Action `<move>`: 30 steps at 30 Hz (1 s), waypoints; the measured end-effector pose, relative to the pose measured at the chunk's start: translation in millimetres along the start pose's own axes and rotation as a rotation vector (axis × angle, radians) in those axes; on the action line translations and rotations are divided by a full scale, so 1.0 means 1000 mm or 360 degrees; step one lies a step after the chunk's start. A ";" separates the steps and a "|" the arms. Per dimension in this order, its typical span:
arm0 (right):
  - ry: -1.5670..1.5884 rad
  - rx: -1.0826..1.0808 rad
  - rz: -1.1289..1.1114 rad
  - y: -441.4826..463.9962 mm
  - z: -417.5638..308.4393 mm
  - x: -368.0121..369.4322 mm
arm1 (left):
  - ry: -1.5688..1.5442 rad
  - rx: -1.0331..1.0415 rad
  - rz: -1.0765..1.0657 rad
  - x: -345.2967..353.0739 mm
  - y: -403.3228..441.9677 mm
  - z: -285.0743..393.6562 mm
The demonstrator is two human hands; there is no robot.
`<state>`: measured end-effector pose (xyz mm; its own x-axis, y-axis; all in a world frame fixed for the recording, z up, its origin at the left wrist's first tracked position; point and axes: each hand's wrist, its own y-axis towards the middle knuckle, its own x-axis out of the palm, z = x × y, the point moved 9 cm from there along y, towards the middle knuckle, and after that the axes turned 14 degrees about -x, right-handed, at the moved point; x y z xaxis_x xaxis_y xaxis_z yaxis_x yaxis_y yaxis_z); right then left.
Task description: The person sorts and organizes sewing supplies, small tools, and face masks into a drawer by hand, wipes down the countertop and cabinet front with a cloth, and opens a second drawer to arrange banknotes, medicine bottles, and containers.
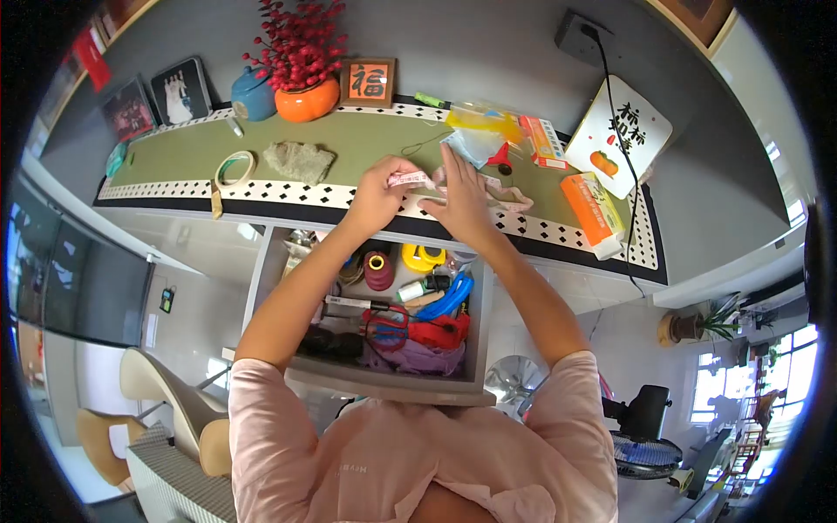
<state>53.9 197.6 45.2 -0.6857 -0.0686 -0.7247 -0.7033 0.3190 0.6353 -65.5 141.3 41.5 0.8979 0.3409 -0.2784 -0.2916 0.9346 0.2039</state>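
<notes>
A pink tape measure (pixel 408 179) with printed marks stretches between my hands over the front part of the mat. My left hand (pixel 382 192) is closed on one end of it, fingers curled in a pinch. My right hand (pixel 464 202) has its fingers stretched out and lies over the tape, with the thumb apart. Beyond the right hand, the tape's loose length (pixel 516 200) loops on the mat. Below both forearms an open drawer (pixel 258 292) holds a maroon thread spool (pixel 378 270), a yellow tape roll (pixel 422 256) and a blue curved object (pixel 453 296).
On the green mat (pixel 196 157) lie a cream tape roll (pixel 234 169) and a grey cloth (pixel 298 162). An orange pot (pixel 307 100) with red berries stands behind. To the right are a yellow-topped plastic bag (pixel 484 122), an orange box (pixel 591 213) and a hanging black cable (pixel 624 148).
</notes>
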 end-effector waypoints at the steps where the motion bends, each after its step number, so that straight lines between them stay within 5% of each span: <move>1: 0.0005 -0.0088 -0.0006 0.006 0.000 0.001 | -0.0296 -0.0164 -0.0125 0.001 -0.001 0.000; 6: 0.0338 -0.0321 -0.0186 0.027 -0.008 0.021 | -0.1318 -0.0333 -0.0330 -0.012 -0.012 0.012; 9: 0.0748 0.0037 -0.0095 0.036 -0.012 0.001 | -0.1448 -0.0344 -0.0128 -0.049 -0.027 0.007; 17: 0.1883 0.0624 -0.0358 0.005 -0.100 0.008 | -0.0901 -0.0599 -0.0031 -0.072 -0.105 -0.016; 20: 0.2028 0.0837 -0.0508 -0.033 -0.115 0.046 | -0.0543 -0.0753 -0.0291 -0.061 -0.136 -0.029; 23: 0.1728 0.0501 -0.0533 -0.078 -0.112 0.081 | -0.0211 -0.0907 -0.0621 -0.038 -0.165 -0.064; 24: 0.1303 0.0148 -0.0571 -0.091 -0.107 0.085 | -0.0069 -0.0877 -0.0706 -0.031 -0.173 -0.074; 26: 0.1076 0.0304 -0.0921 -0.118 -0.092 0.092 | 0.0142 -0.0809 -0.0725 -0.021 -0.186 -0.093; 30: 0.0436 -0.0134 -0.0944 -0.135 -0.079 0.073 | 0.0601 -0.0780 -0.0949 0.007 -0.189 -0.086</move>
<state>83.9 74.7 -72.3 -0.1921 -0.4516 -0.8713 -0.9813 0.0785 0.1757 -32.5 -23.9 -79.6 0.8020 -0.2914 -0.5215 0.0068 0.8773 -0.4799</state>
